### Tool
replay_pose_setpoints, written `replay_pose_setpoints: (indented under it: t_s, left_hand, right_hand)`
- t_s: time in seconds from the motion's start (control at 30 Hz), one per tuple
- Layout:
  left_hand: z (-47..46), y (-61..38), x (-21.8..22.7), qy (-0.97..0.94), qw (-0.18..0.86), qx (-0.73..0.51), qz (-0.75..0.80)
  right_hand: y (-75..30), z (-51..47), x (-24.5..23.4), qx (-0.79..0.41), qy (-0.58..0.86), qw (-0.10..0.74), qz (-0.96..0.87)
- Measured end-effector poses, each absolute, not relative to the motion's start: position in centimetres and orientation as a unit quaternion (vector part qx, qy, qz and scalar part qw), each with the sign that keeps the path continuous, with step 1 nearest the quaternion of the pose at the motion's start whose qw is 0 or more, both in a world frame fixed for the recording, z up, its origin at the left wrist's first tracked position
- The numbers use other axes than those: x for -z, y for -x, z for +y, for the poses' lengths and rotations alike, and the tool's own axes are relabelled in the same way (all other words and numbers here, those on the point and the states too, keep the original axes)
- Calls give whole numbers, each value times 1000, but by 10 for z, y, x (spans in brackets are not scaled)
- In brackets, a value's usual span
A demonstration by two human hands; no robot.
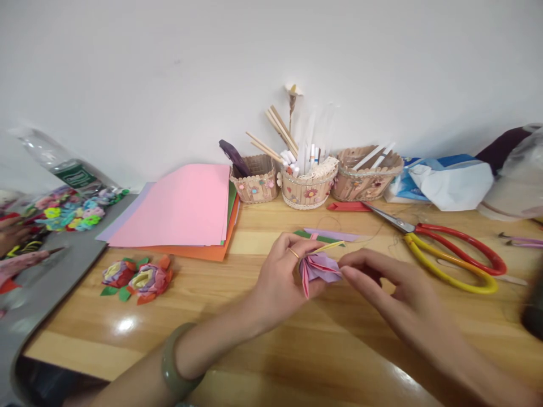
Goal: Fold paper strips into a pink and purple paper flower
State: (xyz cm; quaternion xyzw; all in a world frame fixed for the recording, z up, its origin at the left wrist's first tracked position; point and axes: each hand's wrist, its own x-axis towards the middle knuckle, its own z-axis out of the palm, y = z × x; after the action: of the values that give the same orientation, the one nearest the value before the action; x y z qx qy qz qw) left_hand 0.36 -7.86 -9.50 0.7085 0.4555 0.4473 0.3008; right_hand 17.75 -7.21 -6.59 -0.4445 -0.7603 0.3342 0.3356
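Note:
A folded paper flower (320, 267) in purple and pink, with a thin yellow strip sticking out at its top, is held in my left hand (282, 277), whose fingers close round it from the left. With thumb and forefinger together, my right hand (392, 282) pinches the flower's right edge. Behind the hands lie strips of green and purple paper (333, 234). To the right rest large scissors (449, 249) with one red and one yellow handle. Two finished paper flowers (138, 278) with green leaves sit on the left of the table.
A stack of coloured paper (178, 209) lies at the back left. Three decorated baskets (309, 189) with sticks and pens stand along the wall, beside a tissue pack (449, 181). At far left are a plastic bottle (63, 164), small colourful pieces (76, 209) and another person's hand (12, 234).

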Motion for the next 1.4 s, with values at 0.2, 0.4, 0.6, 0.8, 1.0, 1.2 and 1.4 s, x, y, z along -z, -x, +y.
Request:
replay_pose_setpoints:
  t_s: [0.2, 0.4, 0.6, 0.8, 1.0, 1.2, 1.4]
  left_hand:
    - [-79, -5, 97, -719, 349, -386, 460]
    - [-78, -7, 96, -605, 535, -372, 458]
    - [-78, -11, 94, -490, 638, -447, 392]
    - [-79, -11, 97, -473, 640, -475, 377]
    - [-80, -12, 97, -459, 637, -495, 373]
    - [-79, -14, 92, -416, 666, -502, 363]
    - [-77, -6, 91, -414, 703, -469, 340]
  right_hand:
    - [-171, -72, 62, -468, 437, 309, -703]
    - [-172, -69, 58, -493, 452, 298, -681]
    - [-170, -66, 57, -509, 462, 279, -671]
    - [-170, -66, 56, -512, 457, 273, -674]
    - [-170, -68, 58, -489, 458, 269, -692]
    - [-173, -71, 59, -422, 460, 252, -740]
    - [-179, -69, 56, -375, 483, 295, -734]
